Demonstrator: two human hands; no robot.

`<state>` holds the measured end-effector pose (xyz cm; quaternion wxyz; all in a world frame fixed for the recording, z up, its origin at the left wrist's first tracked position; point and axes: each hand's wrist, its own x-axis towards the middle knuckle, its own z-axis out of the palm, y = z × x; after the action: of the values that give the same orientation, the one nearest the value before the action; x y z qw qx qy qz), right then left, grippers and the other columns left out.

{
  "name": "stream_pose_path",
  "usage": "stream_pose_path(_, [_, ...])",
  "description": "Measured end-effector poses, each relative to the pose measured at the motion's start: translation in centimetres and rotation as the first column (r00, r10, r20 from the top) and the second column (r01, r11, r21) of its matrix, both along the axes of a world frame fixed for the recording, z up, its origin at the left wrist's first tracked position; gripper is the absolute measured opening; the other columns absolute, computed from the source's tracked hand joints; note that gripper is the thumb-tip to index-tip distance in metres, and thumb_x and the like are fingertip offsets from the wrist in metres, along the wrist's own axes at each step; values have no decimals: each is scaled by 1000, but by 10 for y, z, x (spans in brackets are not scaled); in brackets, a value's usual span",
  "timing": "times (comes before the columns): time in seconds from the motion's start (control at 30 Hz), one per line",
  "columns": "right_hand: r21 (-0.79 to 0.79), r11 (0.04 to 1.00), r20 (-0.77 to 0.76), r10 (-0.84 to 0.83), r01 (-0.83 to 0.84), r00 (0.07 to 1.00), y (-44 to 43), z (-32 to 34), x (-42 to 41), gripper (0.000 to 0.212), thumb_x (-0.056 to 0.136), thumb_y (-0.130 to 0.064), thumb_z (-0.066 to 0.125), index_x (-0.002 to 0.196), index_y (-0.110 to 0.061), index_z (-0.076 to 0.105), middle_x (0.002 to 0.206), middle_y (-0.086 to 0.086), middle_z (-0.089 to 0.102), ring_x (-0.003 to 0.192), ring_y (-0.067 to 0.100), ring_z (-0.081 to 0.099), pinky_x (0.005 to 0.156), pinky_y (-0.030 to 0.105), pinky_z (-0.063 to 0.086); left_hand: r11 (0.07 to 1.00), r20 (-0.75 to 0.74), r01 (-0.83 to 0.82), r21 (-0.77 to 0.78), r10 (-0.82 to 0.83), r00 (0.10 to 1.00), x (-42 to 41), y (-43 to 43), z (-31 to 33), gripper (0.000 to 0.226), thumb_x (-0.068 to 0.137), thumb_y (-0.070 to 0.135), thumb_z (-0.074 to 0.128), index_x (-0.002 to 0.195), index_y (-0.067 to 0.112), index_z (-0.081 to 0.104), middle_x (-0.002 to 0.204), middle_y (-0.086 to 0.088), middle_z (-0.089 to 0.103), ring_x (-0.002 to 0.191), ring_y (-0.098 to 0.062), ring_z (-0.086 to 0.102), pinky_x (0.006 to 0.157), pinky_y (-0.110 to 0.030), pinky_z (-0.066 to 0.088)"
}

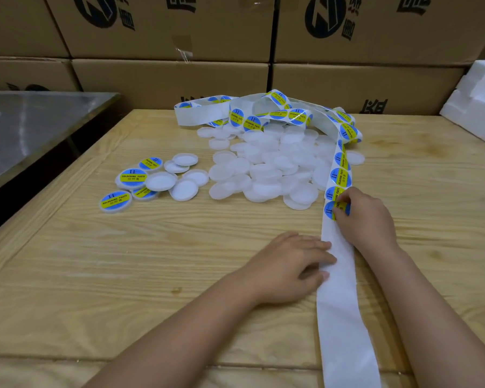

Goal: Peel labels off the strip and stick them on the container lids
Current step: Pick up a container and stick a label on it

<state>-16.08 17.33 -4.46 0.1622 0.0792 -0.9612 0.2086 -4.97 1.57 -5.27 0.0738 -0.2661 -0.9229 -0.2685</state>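
Across the top of the frame, stacked cardboard boxes (163, 26) close off the back. Below them the wooden table (123, 261) fills most of the picture, with a steel table (39, 121) at the left edge and a white foam block (479, 102) at the upper right.

On the wood, the strip (345, 317) runs from the bottom edge, right of centre, up to a loose tangle at the top centre. Its lower stretch is bare white backing with the labels gone. Higher up it carries a row of blue and yellow labels, and many more show in the tangle.

Just below the tangle lies the pile of plain lids (266, 163), white, overlapping and unlabelled, by far the larger share. At centre left is a small group of labelled lids (133, 177). Four show a label, one of them half covered. The white lids touching them could be finished ones lying face down or blanks; I cannot tell which.

The left hand (291, 264) lies flat in the lower centre, fingers fairly straight, tips pressing the bare backing down and gripping nothing. The right hand (367, 217), right of centre, has its fingers curled onto the nearest label (329, 210), the lowest one on the strip, pinching at its right edge. That label looks barely lifted, if at all.

I judge the job to be near its start: a handful of lids done, one label being started, and the pile and most of the strip left.
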Motion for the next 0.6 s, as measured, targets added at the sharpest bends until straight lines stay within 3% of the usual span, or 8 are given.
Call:
stream_pose_path(0.1, [-56,998,-5,-29,29,1000,-3,1,1,21,83,-35,62,82,-14,61,82,8,66,83,32,57,65,34,43,999,6,27,30,-27,1000,-1,-2,4,32,92,22,57,122,14,62,140,-3,50,133,-10,39,111,-28,23])
stream_pose_path(0.23, [-153,984,-5,-92,90,996,-6,4,6,47,84,-55,49,60,-15,48,64,8,57,74,33,53,59,33,34,991,37,18,132,-24,999,-3,-10,9,26,91,12,56,114,6,66,127,-5,61,124,-12,49,104,-22,33])
stream_pose_path(0.43, [-188,977,7,-104,104,995,-8,8,10,60,89,-57,40,49,-11,39,55,11,48,66,35,48,50,32,26,992,32,29,124,-33,999,-5,-9,5,26,90,13,58,114,8,67,129,-5,60,124,-12,49,105,-23,33])
stream_pose_path(0.53, [-238,966,10,-99,98,995,-8,9,11,62,91,-54,39,47,-10,36,49,8,44,60,33,44,46,31,21,966,57,-37,254,24,998,-3,-11,6,22,88,13,58,107,10,70,109,-2,69,103,-8,59,91,-17,42])
stream_pose_path(0.6, [-282,955,2,-93,90,996,-7,8,10,64,92,-54,39,49,-7,37,49,9,44,59,32,43,46,32,21,928,5,-161,336,170,986,-5,-18,10,20,86,13,59,101,11,71,97,-1,71,88,-8,60,81,-14,43])
